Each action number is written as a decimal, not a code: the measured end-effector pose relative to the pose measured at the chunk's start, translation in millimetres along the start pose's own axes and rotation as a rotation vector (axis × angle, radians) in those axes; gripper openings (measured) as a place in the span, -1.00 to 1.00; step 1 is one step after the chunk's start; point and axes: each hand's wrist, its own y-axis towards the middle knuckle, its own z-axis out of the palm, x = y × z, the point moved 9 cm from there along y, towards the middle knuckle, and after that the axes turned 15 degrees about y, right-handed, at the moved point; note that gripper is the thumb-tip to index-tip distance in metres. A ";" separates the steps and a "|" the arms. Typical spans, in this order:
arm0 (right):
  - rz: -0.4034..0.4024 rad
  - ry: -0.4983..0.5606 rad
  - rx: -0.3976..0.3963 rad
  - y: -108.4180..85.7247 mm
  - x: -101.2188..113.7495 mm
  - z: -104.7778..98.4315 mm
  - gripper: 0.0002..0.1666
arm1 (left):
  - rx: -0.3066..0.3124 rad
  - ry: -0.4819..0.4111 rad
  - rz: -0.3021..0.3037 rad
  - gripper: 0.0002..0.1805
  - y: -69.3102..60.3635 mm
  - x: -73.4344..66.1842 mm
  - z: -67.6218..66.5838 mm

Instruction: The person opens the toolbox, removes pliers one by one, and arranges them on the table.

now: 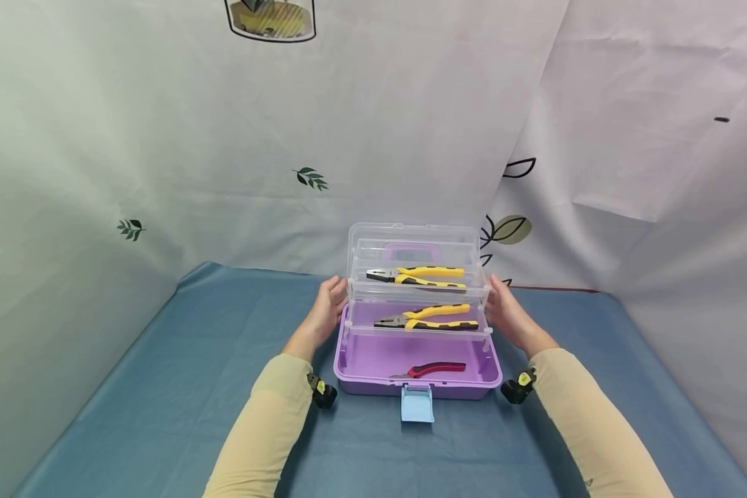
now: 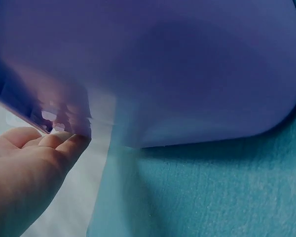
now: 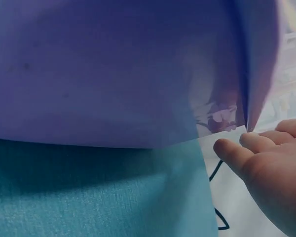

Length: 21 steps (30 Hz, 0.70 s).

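A purple toolbox (image 1: 373, 356) stands unfolded with its clear lid (image 1: 369, 234) raised and two clear trays stepped above the base. Yellow-and-black pliers (image 1: 432, 271) lie in the upper tray, and similar pliers (image 1: 438, 325) lie in the lower one. Smaller red-handled pliers (image 1: 438, 366) rest in the base. My left hand (image 1: 328, 308) is at the left side of the trays, my right hand (image 1: 504, 309) at the right side. Both wrist views show extended fingers by the box's rear edge; whether each fingertip touches it is hard to tell.
The box sits on a blue-green cloth (image 1: 224, 387) that covers the table. A light blue latch (image 1: 417, 404) hangs down at the box front. Behind the table, a pale curtain (image 1: 236, 138) with leaf prints rises close to the lid.
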 end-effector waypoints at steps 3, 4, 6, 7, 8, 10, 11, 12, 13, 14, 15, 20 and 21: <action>-0.004 0.000 0.003 0.8 -2.6 -0.4 -0.09 | -0.002 -0.004 0.000 -0.23 0.8 2.2 0.2; -0.005 -0.004 0.001 1.2 -3.6 -0.9 -0.08 | -0.003 0.000 0.002 -0.23 1.3 2.9 -0.1; -0.007 -0.010 -0.003 2.0 -5.3 -2.0 -0.06 | -0.006 0.003 0.003 -0.22 2.1 4.4 -0.1; -0.006 -0.013 -0.006 2.2 -5.4 -2.1 -0.05 | -0.008 0.002 0.001 -0.22 2.0 4.4 -0.3; -0.004 -0.015 -0.008 2.4 -5.6 -2.3 -0.04 | -0.009 0.003 0.001 -0.22 2.1 4.5 -0.4; -0.004 -0.018 -0.007 2.2 -5.4 -1.5 -0.03 | -0.007 0.011 0.002 -0.22 2.0 4.4 -0.6; -0.003 -0.017 -0.008 2.2 -5.4 -1.2 -0.03 | -0.008 0.010 0.002 -0.22 1.7 4.4 -0.4; -0.003 -0.017 -0.007 2.1 -5.3 -0.8 -0.02 | -0.007 0.013 0.003 -0.22 1.6 4.4 -0.5; -0.002 -0.016 -0.007 2.0 -5.4 -0.5 -0.02 | -0.009 0.013 0.001 -0.21 1.3 4.6 -0.6; -0.002 -0.016 -0.006 2.0 -5.4 -0.2 -0.02 | -0.010 0.014 0.000 -0.21 1.0 4.9 -0.5; -0.002 -0.018 -0.006 1.9 -5.5 -0.1 -0.01 | -0.009 0.019 0.003 -0.21 0.8 4.7 -0.6; 0.004 -0.030 -0.008 1.4 -6.7 0.3 -0.04 | -0.002 0.014 0.005 -0.22 0.6 5.0 0.1; 0.009 -0.028 -0.007 1.1 -7.4 0.6 -0.04 | 0.004 0.010 0.008 -0.22 0.9 5.1 0.3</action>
